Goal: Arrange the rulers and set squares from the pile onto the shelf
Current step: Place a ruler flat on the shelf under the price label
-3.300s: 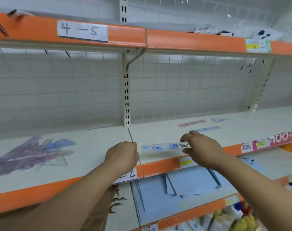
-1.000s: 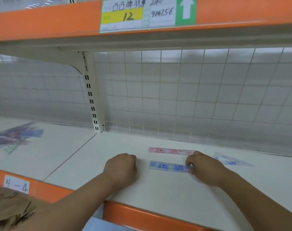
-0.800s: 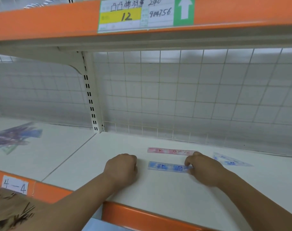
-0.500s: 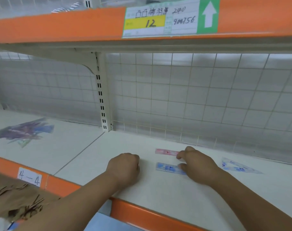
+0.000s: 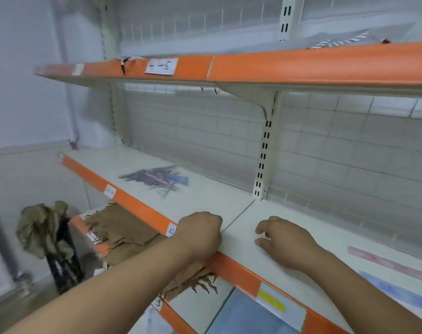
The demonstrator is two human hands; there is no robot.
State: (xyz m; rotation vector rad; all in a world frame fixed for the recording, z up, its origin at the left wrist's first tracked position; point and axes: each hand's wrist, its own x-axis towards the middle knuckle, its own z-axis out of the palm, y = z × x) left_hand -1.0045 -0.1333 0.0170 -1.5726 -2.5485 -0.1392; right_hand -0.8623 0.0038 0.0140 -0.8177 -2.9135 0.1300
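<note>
A pile of blue and purple rulers and set squares point(image 5: 157, 177) lies on the left section of the cream shelf point(image 5: 205, 196). On the right section a pink ruler point(image 5: 383, 261) and a blue ruler point(image 5: 395, 291) lie side by side. My left hand point(image 5: 199, 231) is curled into a fist at the shelf's front edge and holds nothing. My right hand point(image 5: 281, 239) hovers over the shelf with loosely curled fingers, empty, to the left of the two rulers.
An orange-edged upper shelf point(image 5: 253, 68) overhangs the work area. A wire grid back panel point(image 5: 337, 145) and a slotted upright point(image 5: 263, 160) stand behind. Brown paper items point(image 5: 123, 230) lie on the lower shelf. A dark stand with a crumpled bundle point(image 5: 43, 227) is at left.
My right hand has let go of the blue ruler and drawn back to the left. The view has swung left, bringing the pile toward the middle.
</note>
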